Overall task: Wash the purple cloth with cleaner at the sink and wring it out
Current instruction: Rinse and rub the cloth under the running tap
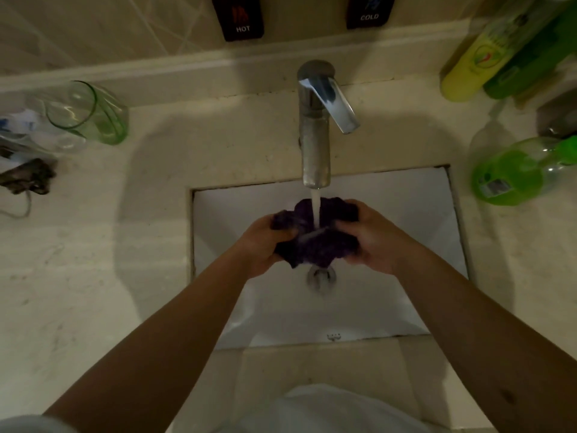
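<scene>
Both hands gripped the bunched purple cloth [315,239] over the sink [406,220], left hand [262,245] and right hand [374,242] with fingers curled into it. Water stream [316,207] from the faucet [315,120] hit the cloth, which hid part of the drain [321,278]. Green glass [90,112] on the counter left; yellow bottle [480,57] and green bottle [512,173] right. HOT and COLD labels on the wall.

Dim light falls across a beige marble countertop [78,260] and a beige tiled wall [109,26] behind it.
</scene>
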